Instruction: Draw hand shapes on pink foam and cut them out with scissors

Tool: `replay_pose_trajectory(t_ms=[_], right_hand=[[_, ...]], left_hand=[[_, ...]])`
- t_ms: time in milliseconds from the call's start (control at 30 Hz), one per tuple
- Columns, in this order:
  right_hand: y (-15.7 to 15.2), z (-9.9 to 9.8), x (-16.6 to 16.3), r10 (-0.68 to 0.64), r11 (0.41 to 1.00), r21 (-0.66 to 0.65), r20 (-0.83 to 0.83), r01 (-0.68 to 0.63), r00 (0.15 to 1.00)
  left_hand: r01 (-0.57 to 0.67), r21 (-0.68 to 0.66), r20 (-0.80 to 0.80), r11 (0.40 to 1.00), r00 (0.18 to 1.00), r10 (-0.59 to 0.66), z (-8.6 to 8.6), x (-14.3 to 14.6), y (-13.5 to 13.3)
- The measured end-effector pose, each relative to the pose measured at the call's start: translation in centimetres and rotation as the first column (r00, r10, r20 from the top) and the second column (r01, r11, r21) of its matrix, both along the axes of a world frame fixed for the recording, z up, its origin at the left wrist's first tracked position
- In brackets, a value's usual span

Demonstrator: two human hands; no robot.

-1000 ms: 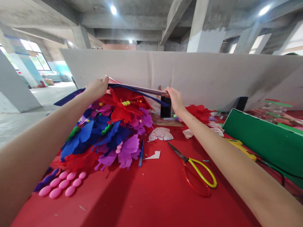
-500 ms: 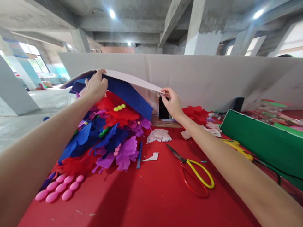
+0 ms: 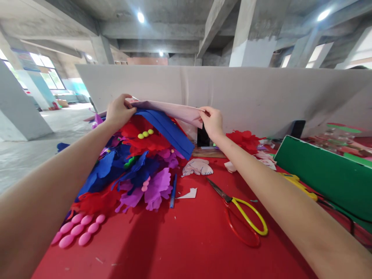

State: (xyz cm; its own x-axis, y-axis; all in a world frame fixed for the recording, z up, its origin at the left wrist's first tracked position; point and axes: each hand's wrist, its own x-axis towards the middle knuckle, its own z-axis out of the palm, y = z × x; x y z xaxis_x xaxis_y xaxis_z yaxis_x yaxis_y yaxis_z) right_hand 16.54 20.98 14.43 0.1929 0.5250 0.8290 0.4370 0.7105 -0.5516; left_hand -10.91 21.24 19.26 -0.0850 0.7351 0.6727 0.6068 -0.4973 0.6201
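Observation:
Both my hands hold a pale pink foam sheet (image 3: 171,109) up over a pile of foam flowers (image 3: 136,162). My left hand (image 3: 118,111) grips the sheet's left end, fingers closed on it. My right hand (image 3: 212,121) pinches the right end. Under the pink sheet hang blue foam sheets (image 3: 170,130), sloping down to the right. A red flower with yellow beads (image 3: 145,138) tops the pile of blue, purple and red petals.
On the red table (image 3: 186,240) lie yellow-handled scissors (image 3: 241,211), a blue pen (image 3: 173,185), pink foam beads (image 3: 78,230), white cutouts (image 3: 197,166) and another red flower (image 3: 244,140). A green board (image 3: 322,174) stands at right. A grey partition (image 3: 247,93) backs the table.
The sheets rose into an arch half a second ago and have now come back down lower. My hands kept their grip on the pink sheet's ends.

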Motion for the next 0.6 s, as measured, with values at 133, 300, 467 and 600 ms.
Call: replay_pose_trajectory(t_ms=[133,300,467,600], right_hand=[[0.2,0.8,-0.6,-0.001,1.0,-0.006,-0.027,0.001,1.0],[-0.3,1.5,-0.3,-0.038,0.997,0.064,-0.061,0.042,0.997],[-0.6,2.4,0.8,-0.084,0.981,0.162,-0.138,0.106,0.987],[-1.7,3.9,1.3,-0.033,0.97,0.223,-0.258,0.093,0.966]], left_hand=[[-0.055,0.052,-0.09,0.997,0.994,0.06,0.5,1.3,-0.6],[-0.129,0.042,-0.024,0.991,0.991,0.13,0.9,1.6,-0.1],[-0.135,0.007,0.105,0.991,0.986,0.133,0.4,0.7,0.2],[0.008,0.013,0.195,1.0,0.981,-0.011,0.6,0.7,0.1]])
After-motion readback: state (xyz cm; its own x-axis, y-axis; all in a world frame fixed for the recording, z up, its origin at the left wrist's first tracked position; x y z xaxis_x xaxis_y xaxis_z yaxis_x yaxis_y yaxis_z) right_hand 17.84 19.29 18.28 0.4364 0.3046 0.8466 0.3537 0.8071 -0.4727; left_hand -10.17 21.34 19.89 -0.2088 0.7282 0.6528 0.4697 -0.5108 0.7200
